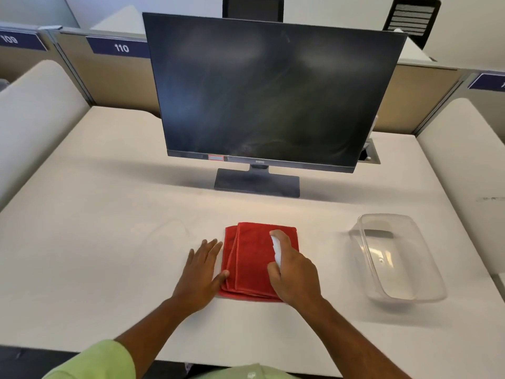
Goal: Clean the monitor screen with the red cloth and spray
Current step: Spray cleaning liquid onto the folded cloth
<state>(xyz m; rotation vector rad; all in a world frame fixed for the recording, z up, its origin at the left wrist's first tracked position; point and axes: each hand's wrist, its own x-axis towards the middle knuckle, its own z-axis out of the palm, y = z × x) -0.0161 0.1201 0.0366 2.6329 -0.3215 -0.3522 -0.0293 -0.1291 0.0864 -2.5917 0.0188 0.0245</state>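
Folded red cloth (258, 261): lies flat on the white desk (109, 242), in front of the black flat monitor (270, 91). Left hand (200, 272): fingers straight, flat on desk, thumb touching cloth edge. Right hand (293, 272): fingers curled around a small white spray bottle (276, 250) above the cloth, beside a clear plastic container (396, 258).

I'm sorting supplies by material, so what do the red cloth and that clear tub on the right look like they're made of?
The red cloth looks like microfibre or terry: matte, soft, fuzzy nap, folded in layers with stitched edges. The clear tub looks like thin rigid plastic: see-through, glossy, with light glinting on its rounded walls. Glass seems less likely, but the picture cannot rule it out.
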